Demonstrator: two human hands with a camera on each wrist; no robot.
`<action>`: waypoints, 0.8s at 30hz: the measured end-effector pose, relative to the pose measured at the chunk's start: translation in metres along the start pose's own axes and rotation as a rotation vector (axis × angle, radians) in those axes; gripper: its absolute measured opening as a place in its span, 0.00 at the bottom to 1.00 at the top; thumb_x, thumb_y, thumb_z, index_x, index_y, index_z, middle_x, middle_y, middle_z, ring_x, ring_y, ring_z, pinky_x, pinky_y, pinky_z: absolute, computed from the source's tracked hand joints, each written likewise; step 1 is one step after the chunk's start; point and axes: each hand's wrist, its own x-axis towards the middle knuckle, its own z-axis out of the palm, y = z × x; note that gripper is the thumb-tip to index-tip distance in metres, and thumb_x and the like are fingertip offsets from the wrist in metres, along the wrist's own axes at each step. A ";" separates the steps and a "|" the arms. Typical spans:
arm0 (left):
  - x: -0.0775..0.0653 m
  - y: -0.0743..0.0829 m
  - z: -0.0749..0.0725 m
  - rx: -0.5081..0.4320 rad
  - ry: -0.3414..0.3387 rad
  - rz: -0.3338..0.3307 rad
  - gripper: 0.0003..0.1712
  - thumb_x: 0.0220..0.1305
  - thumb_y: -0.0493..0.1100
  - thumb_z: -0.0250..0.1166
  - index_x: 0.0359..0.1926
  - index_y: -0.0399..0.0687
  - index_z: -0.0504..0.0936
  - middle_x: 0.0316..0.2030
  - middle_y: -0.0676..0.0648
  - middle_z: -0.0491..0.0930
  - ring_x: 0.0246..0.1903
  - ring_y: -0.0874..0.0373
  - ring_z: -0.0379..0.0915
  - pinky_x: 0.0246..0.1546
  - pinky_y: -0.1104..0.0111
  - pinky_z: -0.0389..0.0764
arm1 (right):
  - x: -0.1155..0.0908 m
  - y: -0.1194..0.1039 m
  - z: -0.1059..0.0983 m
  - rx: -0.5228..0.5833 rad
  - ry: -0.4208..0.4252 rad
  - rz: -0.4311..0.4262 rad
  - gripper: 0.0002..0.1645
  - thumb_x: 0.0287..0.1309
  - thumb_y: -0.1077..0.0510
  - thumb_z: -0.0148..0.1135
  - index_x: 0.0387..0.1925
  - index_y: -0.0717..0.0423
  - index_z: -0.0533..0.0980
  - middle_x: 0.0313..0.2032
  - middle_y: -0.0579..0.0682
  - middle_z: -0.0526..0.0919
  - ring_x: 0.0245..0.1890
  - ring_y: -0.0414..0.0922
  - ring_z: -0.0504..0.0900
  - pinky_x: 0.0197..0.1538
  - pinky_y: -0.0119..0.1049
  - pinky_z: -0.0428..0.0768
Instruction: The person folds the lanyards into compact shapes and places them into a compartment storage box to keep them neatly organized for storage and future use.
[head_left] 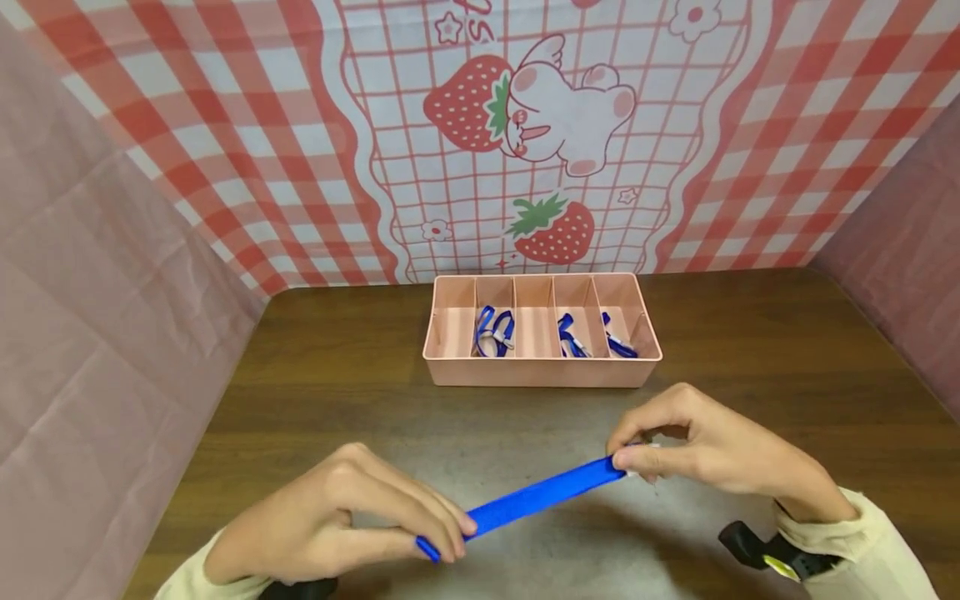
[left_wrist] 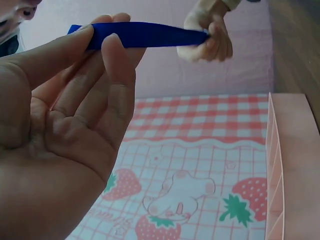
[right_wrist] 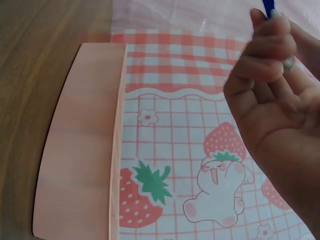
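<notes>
A flat blue lanyard strap (head_left: 547,497) is stretched between my two hands over the table, its right end higher in the head view. My left hand (head_left: 352,512) pinches the left end between thumb and fingers, and a short blue tip sticks out past the thumb. At the other end my right hand (head_left: 697,446) pinches the strap with curled fingers, and a small whitish piece shows beneath them. In the left wrist view the strap (left_wrist: 145,35) runs edge to edge between both hands. Only a bit of blue strap (right_wrist: 269,7) shows in the right wrist view.
Beyond the hands stands a pink divided box (head_left: 540,372). Blue lanyards with pale clips lie in its second compartment from the left (head_left: 486,321) and in the two rightmost ones. A strawberry-patterned cloth (head_left: 480,192) hangs behind; pinkish cloth (head_left: 97,292) walls the sides.
</notes>
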 end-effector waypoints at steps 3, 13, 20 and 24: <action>-0.003 -0.002 -0.002 -0.001 0.022 -0.020 0.09 0.66 0.26 0.61 0.44 0.36 0.84 0.43 0.41 0.86 0.49 0.52 0.83 0.48 0.65 0.82 | -0.003 0.001 -0.003 0.022 -0.075 -0.022 0.18 0.64 0.72 0.58 0.43 0.47 0.82 0.25 0.42 0.80 0.25 0.37 0.76 0.24 0.26 0.73; -0.008 -0.008 -0.003 0.023 0.090 -0.116 0.12 0.64 0.25 0.62 0.46 0.39 0.84 0.43 0.46 0.86 0.45 0.58 0.83 0.45 0.67 0.83 | -0.003 0.007 -0.006 0.110 -0.082 -0.029 0.20 0.64 0.77 0.54 0.48 0.54 0.80 0.31 0.45 0.83 0.29 0.40 0.80 0.27 0.33 0.79; -0.007 -0.013 0.000 0.055 0.152 -0.153 0.12 0.63 0.25 0.64 0.45 0.40 0.85 0.40 0.47 0.86 0.41 0.60 0.83 0.41 0.69 0.83 | 0.001 0.000 0.003 0.173 -0.018 0.012 0.17 0.64 0.75 0.56 0.47 0.56 0.80 0.31 0.47 0.84 0.27 0.43 0.82 0.26 0.36 0.80; -0.006 -0.016 0.004 0.106 0.166 -0.177 0.12 0.64 0.27 0.64 0.45 0.41 0.85 0.39 0.49 0.86 0.39 0.62 0.82 0.38 0.73 0.82 | 0.004 -0.004 0.008 0.087 0.027 0.076 0.14 0.64 0.71 0.61 0.44 0.50 0.83 0.29 0.42 0.84 0.25 0.41 0.82 0.24 0.32 0.78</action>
